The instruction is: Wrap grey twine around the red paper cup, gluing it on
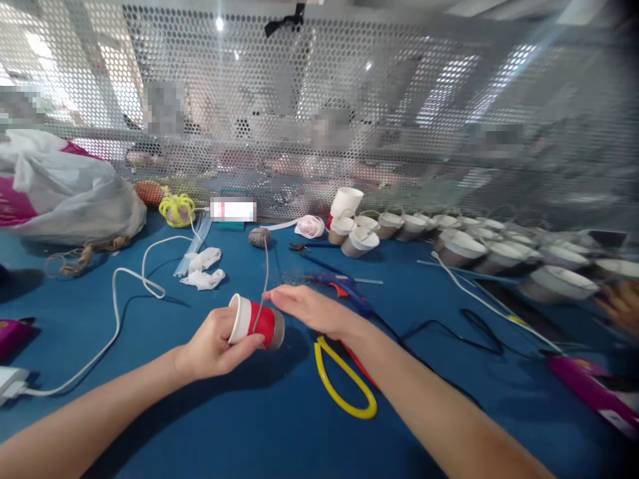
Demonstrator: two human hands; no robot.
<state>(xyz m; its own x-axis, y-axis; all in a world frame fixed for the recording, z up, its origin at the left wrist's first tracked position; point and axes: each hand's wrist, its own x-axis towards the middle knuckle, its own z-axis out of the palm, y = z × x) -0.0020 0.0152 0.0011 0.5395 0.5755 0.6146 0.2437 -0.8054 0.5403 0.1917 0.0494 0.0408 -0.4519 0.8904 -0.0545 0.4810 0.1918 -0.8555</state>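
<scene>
My left hand (219, 342) is wrapped round a paper cup (267, 324) tilted on its side, fingers inside the white rim and thumb on the red wall. Grey yarn is wound in a band round the cup's base. From a small grey yarn ball (259, 237) behind, a strand of yarn (266, 263) runs down across the red wall. My right hand (309, 307) is closed at that strand, just beside the cup, its fingertips touching the yarn; the thumb is mostly hidden.
Scissors with yellow handles (344, 386) lie partly under my right forearm. Behind them is a blue glue gun (344, 286) with pliers (304, 247). Several yarn-wrapped cups (462, 246) stand at the right, near another person's hand (622, 306). A white cable (117, 299) crosses the left side.
</scene>
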